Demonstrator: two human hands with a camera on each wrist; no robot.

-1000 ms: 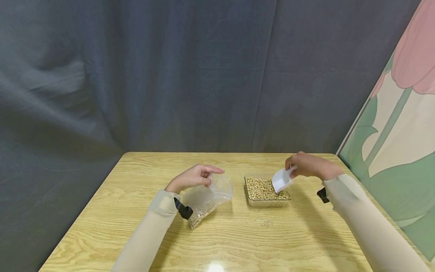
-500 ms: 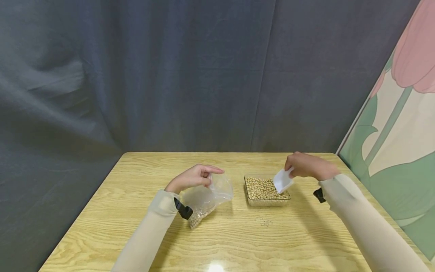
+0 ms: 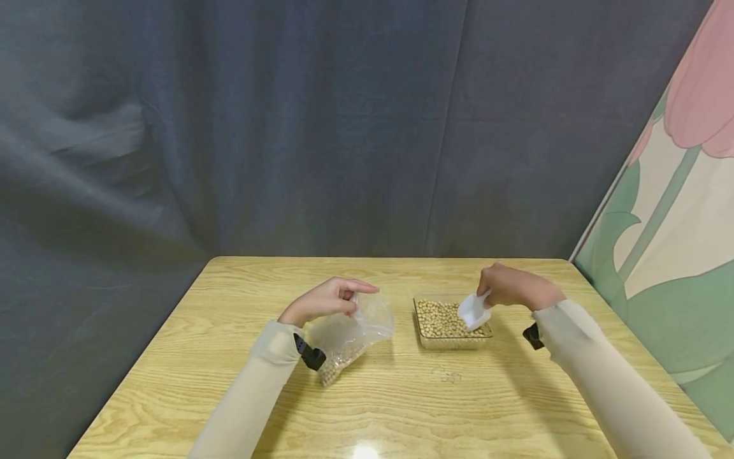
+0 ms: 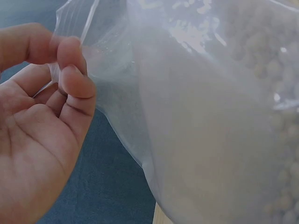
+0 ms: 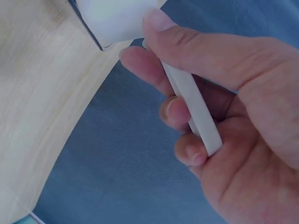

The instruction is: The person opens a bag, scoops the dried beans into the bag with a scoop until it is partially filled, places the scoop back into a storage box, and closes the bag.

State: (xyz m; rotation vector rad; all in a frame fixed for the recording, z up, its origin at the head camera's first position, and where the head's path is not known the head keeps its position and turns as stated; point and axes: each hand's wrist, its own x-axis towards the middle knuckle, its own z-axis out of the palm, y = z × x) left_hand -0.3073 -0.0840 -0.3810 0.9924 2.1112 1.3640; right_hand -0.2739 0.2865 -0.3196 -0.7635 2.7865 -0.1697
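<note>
My left hand (image 3: 327, 299) pinches the top edge of a clear zip bag (image 3: 344, 335), its fingers curled at the zip strip in the left wrist view. Pale yellow beans, likely soybeans, (image 3: 335, 366) lie in the bag's lower end, which rests on the table. Over on the right, my right hand (image 3: 513, 285) grips a white scoop (image 3: 473, 312) by its handle, thumb along the top in the right wrist view. The scoop's front edge dips among the beans (image 3: 440, 317) in a clear rectangular container (image 3: 453, 344). Part of the scoop's handle is hidden by the fingers.
Both things stand on a light wood-grain table (image 3: 229, 357). Small faint marks (image 3: 446, 375) show on the wood in front of the container. A dark curtain (image 3: 321, 140) hangs behind, and a flower-painted panel (image 3: 676, 268) borders the right side.
My right hand has moved slightly left and down, and the scoop has tilted with its hollow turned more upward. The left hand and the bag stay in place.
</note>
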